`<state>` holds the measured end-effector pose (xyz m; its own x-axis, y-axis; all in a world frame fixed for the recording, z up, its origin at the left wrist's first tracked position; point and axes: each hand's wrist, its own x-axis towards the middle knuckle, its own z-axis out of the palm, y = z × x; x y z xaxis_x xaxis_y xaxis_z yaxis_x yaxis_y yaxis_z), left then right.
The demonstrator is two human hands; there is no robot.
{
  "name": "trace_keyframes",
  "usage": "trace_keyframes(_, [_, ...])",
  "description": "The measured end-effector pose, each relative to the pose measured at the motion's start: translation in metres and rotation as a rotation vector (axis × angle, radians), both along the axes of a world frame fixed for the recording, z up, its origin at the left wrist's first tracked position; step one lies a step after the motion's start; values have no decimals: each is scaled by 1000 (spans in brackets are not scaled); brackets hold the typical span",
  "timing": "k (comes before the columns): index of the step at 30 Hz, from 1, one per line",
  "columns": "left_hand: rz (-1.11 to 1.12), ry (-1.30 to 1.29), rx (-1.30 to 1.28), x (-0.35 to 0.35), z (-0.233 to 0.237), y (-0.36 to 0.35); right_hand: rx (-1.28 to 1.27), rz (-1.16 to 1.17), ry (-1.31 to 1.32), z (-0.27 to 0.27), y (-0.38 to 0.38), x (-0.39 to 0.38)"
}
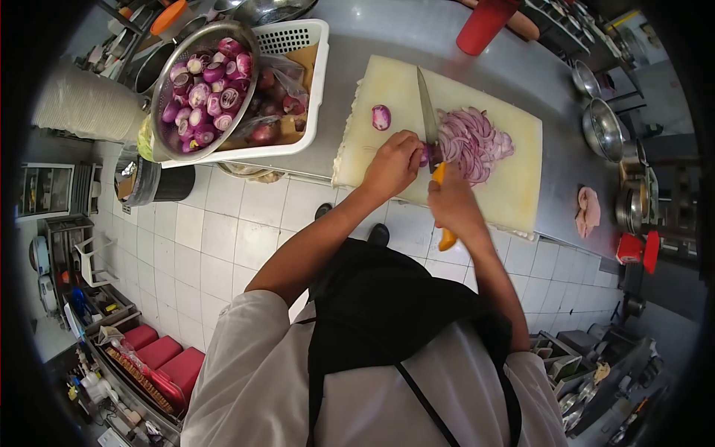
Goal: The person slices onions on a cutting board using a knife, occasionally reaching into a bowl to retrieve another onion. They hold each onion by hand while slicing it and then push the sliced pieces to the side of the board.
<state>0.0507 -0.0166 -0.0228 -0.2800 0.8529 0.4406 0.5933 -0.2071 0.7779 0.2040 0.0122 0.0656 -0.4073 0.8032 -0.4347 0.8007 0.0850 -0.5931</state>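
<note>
My right hand point(453, 200) is wrapped round the yellow handle of a kitchen knife point(427, 100), whose long blade points away from me over the cutting board point(357, 160). Just left of the blade, the bent fingers of my left hand point(395, 162) press on a piece of red onion point(424, 155), mostly hidden by them. A heap of sliced red onion point(477, 141) lies right of the blade. Another peeled onion half point(381, 117) rests on the board's left part, apart from both hands.
A metal colander point(249, 89) full of peeled red onions leans over a white plastic basket point(320, 82) at left. Behind the board stands a red container point(484, 26). A pink cloth point(588, 211) lies at right on the steel table point(566, 179). A black bin point(175, 184) stands below left.
</note>
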Motion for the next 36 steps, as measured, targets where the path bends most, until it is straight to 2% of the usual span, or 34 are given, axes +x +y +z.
trace_keyframes(3, [9,3,11,1,-3,1,412,114,-11,-72,1,5])
trace_keyframes(4, [10,10,26,-1,-4,2,135,45,-51,-28,-1,-8])
trace_keyframes(7, [1,-9,8,2,-1,0,20,21,13,-13,11,-2])
trace_keyframes(10, [0,-14,6,0,-4,0,-215,-65,-53,61,6,-9])
trace_keyframes(13, [-1,-18,-3,1,-2,0,-134,-41,6,44,-2,-5])
trace_keyframes(15, [9,-12,1,1,-1,0,59,19,2,-17,-3,0])
trace_keyframes(17, [19,7,26,1,-2,0,168,54,-11,-35,-4,-1])
trace_keyframes(19, [11,8,-2,1,-4,-1,199,53,-26,-29,-7,-9])
trace_keyframes(23, [-19,16,-41,-2,1,1,69,-21,55,-39,1,0])
trace_keyframes(26, [-115,278,138,-6,10,5,-25,-77,112,-35,5,6])
trace_keyframes(28, [-215,344,105,-11,14,8,-142,-134,114,-11,2,6])
trace_keyframes(32, [-343,492,-121,-25,28,18,-34,-116,80,-24,8,24])
trace_keyframes(36, [-243,405,-315,-27,35,22,97,-48,81,-41,13,36])
